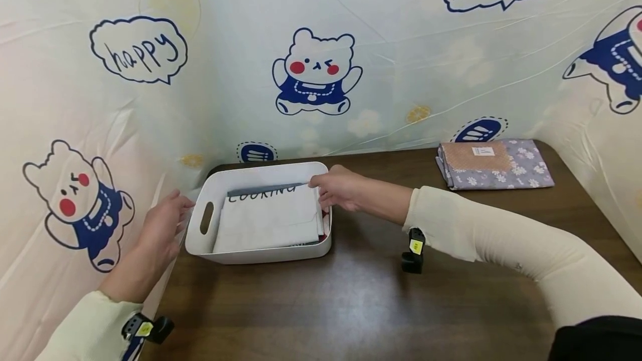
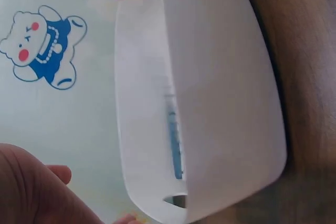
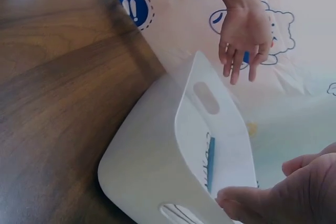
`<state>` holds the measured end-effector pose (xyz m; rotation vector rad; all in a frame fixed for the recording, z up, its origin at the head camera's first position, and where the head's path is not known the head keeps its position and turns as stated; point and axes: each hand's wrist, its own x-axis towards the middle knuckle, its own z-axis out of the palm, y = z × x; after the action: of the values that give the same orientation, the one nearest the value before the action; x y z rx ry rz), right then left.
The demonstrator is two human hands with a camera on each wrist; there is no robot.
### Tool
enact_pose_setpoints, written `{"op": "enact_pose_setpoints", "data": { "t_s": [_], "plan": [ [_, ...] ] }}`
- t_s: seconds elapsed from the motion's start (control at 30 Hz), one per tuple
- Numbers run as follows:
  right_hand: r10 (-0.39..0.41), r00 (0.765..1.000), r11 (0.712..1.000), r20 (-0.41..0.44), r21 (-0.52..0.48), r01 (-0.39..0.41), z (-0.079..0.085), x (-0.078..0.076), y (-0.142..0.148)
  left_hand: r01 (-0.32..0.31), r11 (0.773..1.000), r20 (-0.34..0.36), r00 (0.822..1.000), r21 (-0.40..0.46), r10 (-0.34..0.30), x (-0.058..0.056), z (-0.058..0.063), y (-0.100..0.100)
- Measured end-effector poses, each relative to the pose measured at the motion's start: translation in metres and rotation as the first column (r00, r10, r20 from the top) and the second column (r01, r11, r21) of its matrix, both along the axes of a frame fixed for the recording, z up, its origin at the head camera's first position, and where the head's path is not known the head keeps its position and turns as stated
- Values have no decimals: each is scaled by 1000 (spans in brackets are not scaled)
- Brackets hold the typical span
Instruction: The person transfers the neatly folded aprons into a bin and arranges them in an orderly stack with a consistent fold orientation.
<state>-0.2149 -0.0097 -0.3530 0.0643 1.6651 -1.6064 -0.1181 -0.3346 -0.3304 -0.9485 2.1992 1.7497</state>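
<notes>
A white plastic bin (image 1: 261,255) with handle holes stands on the table. Inside it lies a folded white cloth (image 1: 268,222) printed with the word COOKING, and a blue-grey strip shows along its far edge. My left hand (image 1: 163,224) is beside the bin's left end; the right wrist view shows that hand (image 3: 245,32) with fingers extended, apart from the bin. At the opposite end, my right hand (image 1: 341,187) is at the rim by the handle hole. Its fingers look straight in the left wrist view; whether they touch the rim or the cloth I cannot tell.
A folded purple floral cloth (image 1: 526,166) with a brown panel and white label lies at the table's back right. Printed curtain sheeting (image 1: 391,71) surrounds the dark wooden table (image 1: 361,294) at the back and sides. Each wrist wears a strapped camera.
</notes>
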Motion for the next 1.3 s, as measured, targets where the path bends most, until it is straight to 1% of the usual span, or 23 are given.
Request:
{"op": "enact_pose_setpoints", "data": {
  "t_s": [0.03,0.07,0.2,0.27,0.33,0.43,0.53,0.67,0.73,0.8,0.93,1.0,1.1,1.2,1.3],
  "plan": [
    [2,1000,1000,1,1,-2,1,0,1,18,1000,-2,1000,0,-18,0,2,2],
    [2,1000,1000,3,-4,-2,2,0,3,21,1000,-4,1000,13,-21,-2,3,4],
    [-22,1000,999,-9,-28,22,4,0,8,46,998,1,999,48,-46,-4,2,10],
    [-31,999,998,-11,-48,31,4,-1,12,42,997,6,999,70,-42,-4,1,16],
    [-28,999,998,-20,-56,27,5,-1,19,53,993,14,998,102,-55,-4,0,23],
    [-11,999,999,-51,-53,8,7,-3,33,83,979,-7,996,186,-84,-4,0,39],
    [-4,997,999,-80,-49,0,8,-4,51,143,956,-35,990,258,-139,-4,3,58],
    [-1,995,999,-101,-53,-5,9,-9,82,201,938,-69,980,281,-189,-5,6,87],
    [1,994,999,-106,-48,-6,9,-12,100,216,932,-87,976,290,-199,-8,6,103],
    [7,993,999,-114,-34,-11,9,-16,121,226,926,-107,973,302,-203,-14,6,119],
    [5,994,1000,-111,-7,-6,10,-22,165,236,907,-162,968,348,-190,-28,2,157],
    [-3,995,1000,-104,9,3,11,-24,185,237,896,-186,966,375,-178,-33,-2,180],
    [-22,996,1000,-86,16,23,10,-25,208,246,877,-215,962,411,-169,-34,-8,212],
    [-58,996,998,-69,19,59,8,-28,229,247,863,-240,959,440,-151,-34,-11,242],
    [-74,996,996,-55,36,76,8,-31,252,222,854,-264,959,470,-104,-36,-16,271]
  ]
}}
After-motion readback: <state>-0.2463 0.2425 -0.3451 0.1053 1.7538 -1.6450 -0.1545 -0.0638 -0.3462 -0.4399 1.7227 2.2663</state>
